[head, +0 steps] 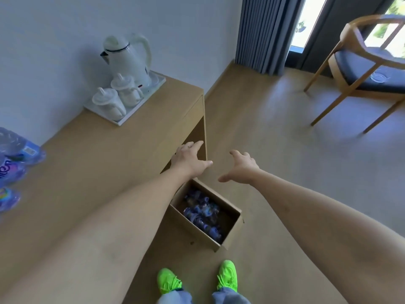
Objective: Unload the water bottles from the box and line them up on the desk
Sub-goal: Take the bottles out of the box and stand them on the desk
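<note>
Box point(230, 234) plain brown cardboard; bottles inside point(202, 212) clear w/ blue-purple labels. Bottles on desk at far left point(15, 163) same blue-purple, one w/ white label patch. Desk point(98, 154) light tan wood, floor point(274, 119) similar tan. Kettle point(129, 60) white w/ dark band round lid, cups point(117, 97) white, tray point(156, 83) white. Wall point(65, 29) pale grey-white. Curtain point(267, 34) grey-blue, vertical pleats. Chair point(368, 69) tan wood frame, dark navy seat. Shoes point(228, 276) neon green; trousers point(228, 298) grey.

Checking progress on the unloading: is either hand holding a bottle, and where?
Neither. The left hand and right hand are open above the box.
</note>
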A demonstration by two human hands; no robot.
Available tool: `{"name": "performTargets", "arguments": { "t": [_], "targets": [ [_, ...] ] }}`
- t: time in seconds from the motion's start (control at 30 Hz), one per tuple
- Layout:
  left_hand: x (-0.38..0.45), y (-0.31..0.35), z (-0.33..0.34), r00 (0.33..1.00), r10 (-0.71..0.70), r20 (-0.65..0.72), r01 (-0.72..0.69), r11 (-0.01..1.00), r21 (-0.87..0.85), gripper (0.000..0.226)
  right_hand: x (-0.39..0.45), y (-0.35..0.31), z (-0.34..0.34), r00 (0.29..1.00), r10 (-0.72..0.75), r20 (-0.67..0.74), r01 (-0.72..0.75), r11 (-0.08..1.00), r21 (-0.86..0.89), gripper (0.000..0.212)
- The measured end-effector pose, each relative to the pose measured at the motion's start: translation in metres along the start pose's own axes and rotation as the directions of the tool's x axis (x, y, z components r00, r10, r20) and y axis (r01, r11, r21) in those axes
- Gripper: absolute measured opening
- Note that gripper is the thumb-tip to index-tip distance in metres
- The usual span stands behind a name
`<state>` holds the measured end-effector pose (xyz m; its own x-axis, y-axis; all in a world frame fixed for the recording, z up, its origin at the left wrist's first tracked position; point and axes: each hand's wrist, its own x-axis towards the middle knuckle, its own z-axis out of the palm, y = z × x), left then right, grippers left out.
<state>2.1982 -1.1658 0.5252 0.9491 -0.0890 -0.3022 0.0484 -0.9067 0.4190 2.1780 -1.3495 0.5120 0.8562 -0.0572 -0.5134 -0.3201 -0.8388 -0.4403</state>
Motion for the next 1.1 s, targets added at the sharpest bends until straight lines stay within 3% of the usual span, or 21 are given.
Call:
{"name": "performTargets", "arguments": {
  "t": [0.37, 0.73, 1.1],
  "targets": [
    [0.075, -0.073, 0.093, 0.992, -0.041, 0.116, 0.053, 0.993, -0.101, 0.078, 0.080, 0.031, 0.113, 0.992, 0.099, 0.074, -0.097, 0.995, -0.027, 0.109],
    [0.133, -0.195, 0.279, 0.973, -0.131, 0.192, 0.169, 0.966, -0.196, 0.074, 0.181, 0.098, 0.301, 0.978, 0.158, 0.136, -0.158, 0.987, -0.010, 0.103],
    [0.169, -0.279, 0.449, 0.962, -0.126, 0.242, 0.157, 0.981, -0.112, 0.071, 0.267, 0.175, 0.447, 0.967, 0.187, 0.173, -0.189, 0.982, -0.008, 0.099]
  ]
}}
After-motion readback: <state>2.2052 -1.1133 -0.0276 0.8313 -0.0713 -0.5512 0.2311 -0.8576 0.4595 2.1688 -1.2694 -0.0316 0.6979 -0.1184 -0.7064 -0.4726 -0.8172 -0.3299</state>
